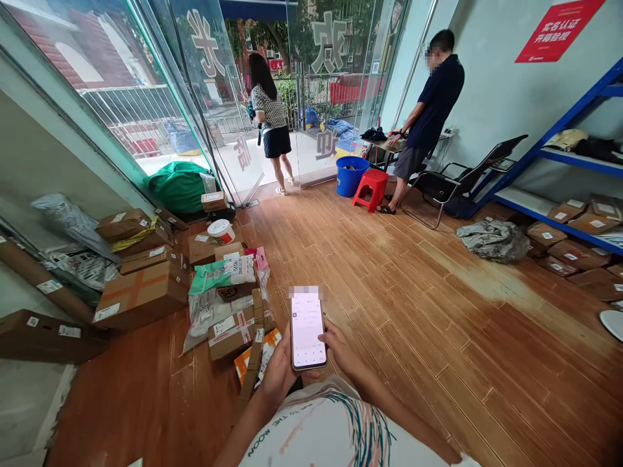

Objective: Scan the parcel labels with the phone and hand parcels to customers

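A slim, glossy phone [308, 327] glows above the wood-grain floor [341, 253], its lower left edge nestled in my curled left hand [276, 366], my right hand [342, 348] bent at its right edge, thumb over the screen. Should my left fingers slacken, it could slip and strike hard planks; boxy, taped cardboard cartons [148, 293] crowd the floor's left edge.
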